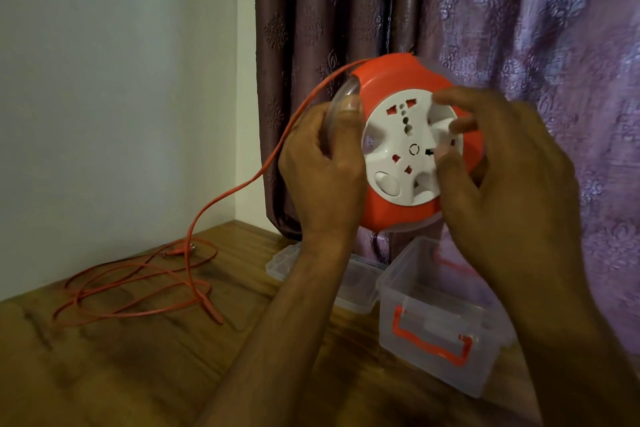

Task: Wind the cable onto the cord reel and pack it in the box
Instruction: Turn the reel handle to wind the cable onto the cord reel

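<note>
An orange cord reel [391, 87] with a white socket face [401, 149] is held up in the air above the table. My left hand [318, 170] grips its clear rim on the left side. My right hand [502, 163] has its fingers curled on the white winding knob at the right of the socket face. An orange cable [242, 184] runs from the top of the reel down to the left and lies in loose loops [138, 284] on the wooden table. A clear plastic box [433, 291] with orange latches stands open below the reel.
The box's clear lid [356, 284] lies flat just left of the box, partly hidden by my left forearm. A purple patterned curtain [519, 28] hangs behind. A pale wall [121, 80] bounds the wooden table [138, 374] at the left.
</note>
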